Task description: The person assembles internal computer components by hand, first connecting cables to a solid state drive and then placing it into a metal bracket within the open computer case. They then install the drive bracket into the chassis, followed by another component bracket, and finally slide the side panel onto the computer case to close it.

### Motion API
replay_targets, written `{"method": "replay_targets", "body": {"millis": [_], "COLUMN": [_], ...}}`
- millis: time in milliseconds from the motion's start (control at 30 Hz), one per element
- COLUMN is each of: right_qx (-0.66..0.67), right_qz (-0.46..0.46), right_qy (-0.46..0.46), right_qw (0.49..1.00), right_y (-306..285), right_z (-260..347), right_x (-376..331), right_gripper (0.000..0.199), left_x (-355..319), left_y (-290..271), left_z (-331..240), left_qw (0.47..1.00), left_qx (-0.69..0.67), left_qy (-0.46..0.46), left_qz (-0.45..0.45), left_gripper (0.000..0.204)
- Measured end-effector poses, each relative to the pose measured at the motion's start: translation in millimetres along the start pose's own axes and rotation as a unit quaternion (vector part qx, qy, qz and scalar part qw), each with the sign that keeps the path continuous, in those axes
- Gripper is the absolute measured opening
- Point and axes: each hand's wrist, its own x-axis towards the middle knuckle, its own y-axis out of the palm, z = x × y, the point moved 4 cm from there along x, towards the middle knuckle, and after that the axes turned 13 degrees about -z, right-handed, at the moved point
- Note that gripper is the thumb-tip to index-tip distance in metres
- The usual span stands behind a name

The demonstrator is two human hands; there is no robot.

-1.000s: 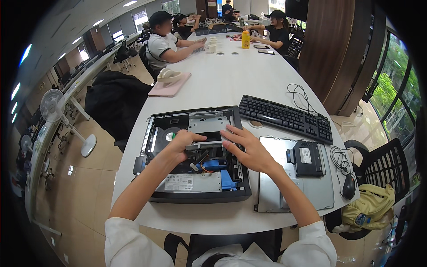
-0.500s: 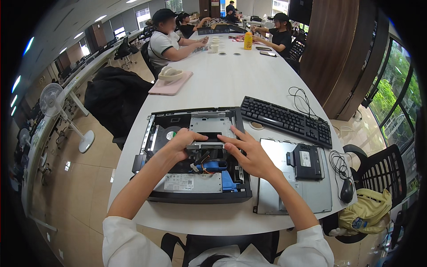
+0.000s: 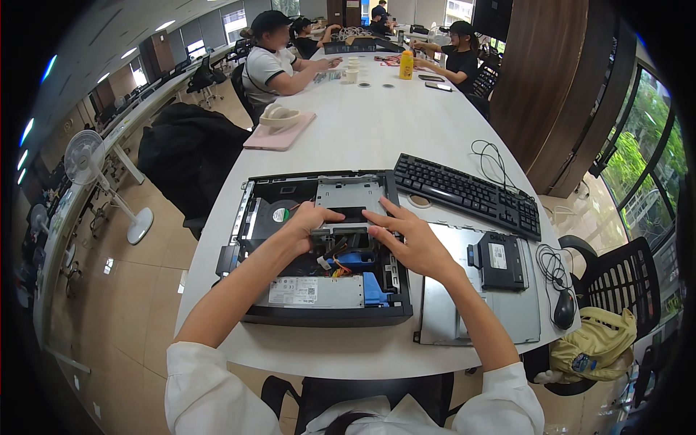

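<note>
An opened desktop computer case (image 3: 326, 317) lies flat on the table in front of me. Over its middle is a metal drive cage (image 3: 348, 190) with a dark part near its front edge. My left hand (image 3: 308, 223) grips the cage's left front side, thumb on top, the other fingers partly hidden beneath. From the right, my right hand (image 3: 407, 235) holds the same cage, its fingers over the top and side. Below the cage's front edge show loose coloured wires (image 3: 339, 268), a blue plastic part (image 3: 355, 259) and the silver power supply (image 3: 315, 291). A round fan (image 3: 272, 217) sits at the left.
Right of the case lies the metal side cover (image 3: 464, 308) with a black optical drive (image 3: 502, 262) on it. Nearby are a black keyboard (image 3: 464, 194) and a wired mouse (image 3: 565, 310). A pink folder (image 3: 279, 136) bearing headphones rests farther back. Other people sit along the table.
The cage's front edge has shifted slightly, and more of the wires beneath it shows. Both hands keep their hold on it. The view has moved a little.
</note>
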Motion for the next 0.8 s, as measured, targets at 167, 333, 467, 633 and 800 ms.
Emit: {"method": "replay_targets", "body": {"millis": [167,333,467,633,800], "right_qx": [0.017,-0.032,-0.06,-0.062,-0.054], "right_qz": [0.014,0.009,0.032,0.055,0.058], "right_qy": [0.032,0.012,0.002,0.0,0.015], "right_qw": [0.999,0.999,0.998,0.997,0.997], "right_y": [-1.4,-0.3,3.4,0.8,2.0], "right_z": [-2.0,-4.2,-6.3,-8.6,-9.8], "right_x": [3.8,3.7,4.8,8.1,11.9], "right_gripper": [0.046,0.044,0.043,0.039,0.035], "left_x": [5.0,5.7,0.0,-0.7,-2.1], "left_y": [0.5,0.2,3.7,3.5,3.8], "left_z": [2.7,5.3,9.6,10.2,9.4], "left_qw": [1.0,1.0,0.997,0.998,0.999], "left_qx": [-0.003,-0.003,-0.002,0.007,0.002], "left_qy": [-0.005,-0.003,0.056,0.047,0.004], "left_qz": [-0.006,0.002,0.049,0.045,0.033], "left_gripper": [0.026,0.029,0.036,0.035,0.052]}}
